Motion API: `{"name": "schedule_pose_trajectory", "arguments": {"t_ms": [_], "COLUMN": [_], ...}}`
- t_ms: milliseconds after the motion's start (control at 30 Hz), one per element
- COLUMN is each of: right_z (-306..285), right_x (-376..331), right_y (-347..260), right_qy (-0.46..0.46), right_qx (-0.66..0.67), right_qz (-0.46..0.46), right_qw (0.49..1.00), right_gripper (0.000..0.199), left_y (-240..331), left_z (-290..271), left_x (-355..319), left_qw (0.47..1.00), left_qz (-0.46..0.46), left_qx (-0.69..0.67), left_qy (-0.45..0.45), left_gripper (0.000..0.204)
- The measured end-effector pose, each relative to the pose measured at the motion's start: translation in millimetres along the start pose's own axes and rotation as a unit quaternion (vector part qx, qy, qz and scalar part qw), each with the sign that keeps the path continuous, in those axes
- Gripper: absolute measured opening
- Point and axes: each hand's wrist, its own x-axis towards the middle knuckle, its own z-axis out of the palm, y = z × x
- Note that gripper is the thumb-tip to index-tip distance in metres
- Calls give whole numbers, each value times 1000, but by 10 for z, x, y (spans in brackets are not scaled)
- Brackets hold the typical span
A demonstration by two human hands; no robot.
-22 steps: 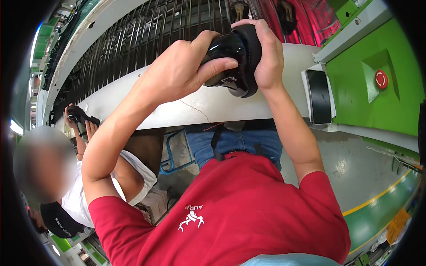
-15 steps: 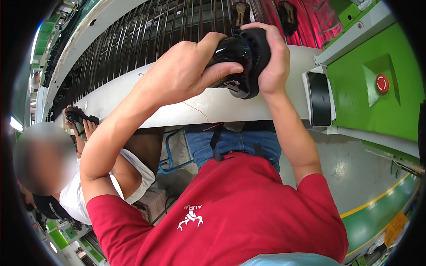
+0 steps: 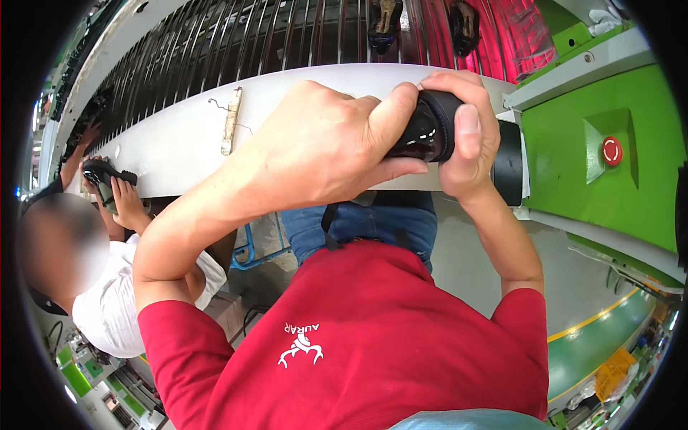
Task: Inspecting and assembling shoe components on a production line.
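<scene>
Two hands of ours grip one glossy black shoe (image 3: pixel 424 136), which we hold above the right part of the white ledge (image 3: pixel 183 154), close to its near edge; whether the shoe touches the ledge, we cannot tell. Our left hand (image 3: pixel 326 136) comes over the ledge from its near left side, with the elbow bent outward and the back of the hand turned up to us. Its thumb lies stretched along the near side of the shoe, and its index finger is bent against the far side, so the shoe is pinched between them; the other fingers are hidden under the hand. Our right hand (image 3: pixel 476 129) rises from the near right side of the ledge, with the forearm leaning inward. Its fingers curl over the dark sole from the far side, and its thumb points up, away from us, in front of the sole. Beyond the ledge we see a bed of metal rods (image 3: pixel 301 43), with two more dark shoes (image 3: pixel 385 29) on it. On the ledge, left of our hands, lies a narrow pale bar (image 3: pixel 230 122) with thin wire. At the right end of the ledge is a black phone (image 3: pixel 509 172), and near the left end a co-worker's hand (image 3: pixel 129 206) holds another black shoe (image 3: pixel 104 174).
</scene>
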Motion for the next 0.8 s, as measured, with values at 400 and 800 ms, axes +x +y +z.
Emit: {"name": "schedule_pose_trajectory", "arguments": {"t_ms": [400,800], "right_z": [155,117], "right_x": [-106,-501], "right_y": [-209,-108], "right_qy": [-231,-321], "right_qx": [-92,-234], "right_qz": [-97,-75], "right_qw": [964,915], "right_gripper": [78,52], "left_y": [-46,121], "left_z": [787,1516], "left_x": [-909,-1117], "left_qw": [957,918], "left_qz": [-76,-191], "left_qx": [-219,-237], "left_qy": [174,256], "left_gripper": [63,97]}}
